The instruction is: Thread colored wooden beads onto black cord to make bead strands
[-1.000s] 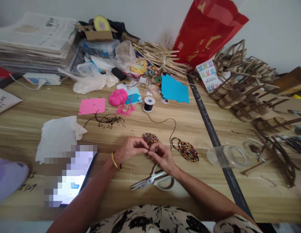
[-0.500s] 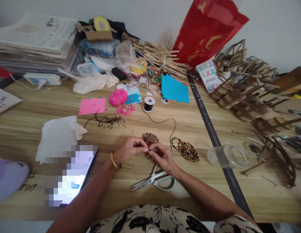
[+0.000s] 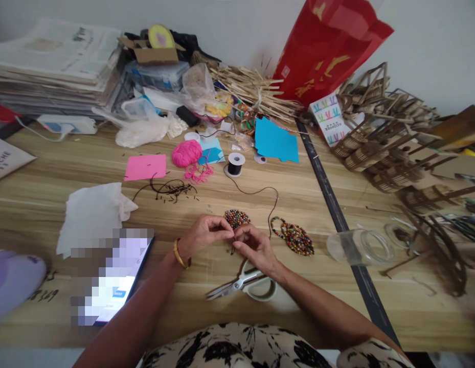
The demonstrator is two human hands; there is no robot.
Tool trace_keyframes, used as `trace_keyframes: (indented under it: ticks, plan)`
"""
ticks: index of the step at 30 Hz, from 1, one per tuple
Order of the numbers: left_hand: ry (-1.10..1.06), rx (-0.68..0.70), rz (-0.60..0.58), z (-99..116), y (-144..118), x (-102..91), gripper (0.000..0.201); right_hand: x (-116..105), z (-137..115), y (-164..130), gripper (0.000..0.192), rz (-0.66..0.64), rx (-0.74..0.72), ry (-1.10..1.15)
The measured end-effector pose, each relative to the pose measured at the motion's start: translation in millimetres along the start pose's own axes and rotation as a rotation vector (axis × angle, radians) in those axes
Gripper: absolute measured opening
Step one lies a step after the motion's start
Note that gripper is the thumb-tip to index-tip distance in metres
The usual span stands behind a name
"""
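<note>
My left hand (image 3: 204,235) and my right hand (image 3: 256,245) meet fingertip to fingertip over the wooden table (image 3: 260,199), pinching a thin black cord (image 3: 273,202) between them. The cord runs back to a small spool (image 3: 235,164). A small heap of coloured beads (image 3: 236,218) lies just beyond my fingers. A beaded loop (image 3: 294,237) rests to the right of my right hand. White-handled scissors (image 3: 243,285) lie on the table just below my right wrist.
A tablet (image 3: 107,278) and white cloth (image 3: 91,214) sit at left. Pink yarn (image 3: 186,153), pink paper (image 3: 145,167), blue paper (image 3: 275,140) and cord scraps (image 3: 170,189) lie farther back. A clear jar (image 3: 356,246) lies on its side at right, beside wooden cut-outs (image 3: 386,138). A red bag (image 3: 325,46) stands behind.
Both hands stay pinched together on the cord; the fingers shift only slightly. Nothing else on the table has moved.
</note>
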State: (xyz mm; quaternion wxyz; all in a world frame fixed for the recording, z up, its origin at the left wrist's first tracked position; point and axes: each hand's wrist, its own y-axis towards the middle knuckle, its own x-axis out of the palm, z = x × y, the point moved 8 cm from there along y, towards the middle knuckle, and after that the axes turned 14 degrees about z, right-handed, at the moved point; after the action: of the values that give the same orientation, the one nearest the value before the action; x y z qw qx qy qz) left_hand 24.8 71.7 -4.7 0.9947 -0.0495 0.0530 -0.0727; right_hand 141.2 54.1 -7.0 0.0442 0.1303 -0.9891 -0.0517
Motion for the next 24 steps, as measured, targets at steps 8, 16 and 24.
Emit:
trace_keyframes:
  ticks: [8,16,24]
  plan:
    - [-0.001,-0.006,-0.003,-1,0,0.6,0.016,1,7,0,0.018,0.017,0.087,0.011]
    - [0.043,0.038,0.016,4,1,-1.7,0.016,-4,12,1,0.019,0.058,0.111,-0.031]
    - [0.274,0.143,0.187,4,6,-20.4,0.015,-7,9,3,0.015,0.074,0.022,-0.103]
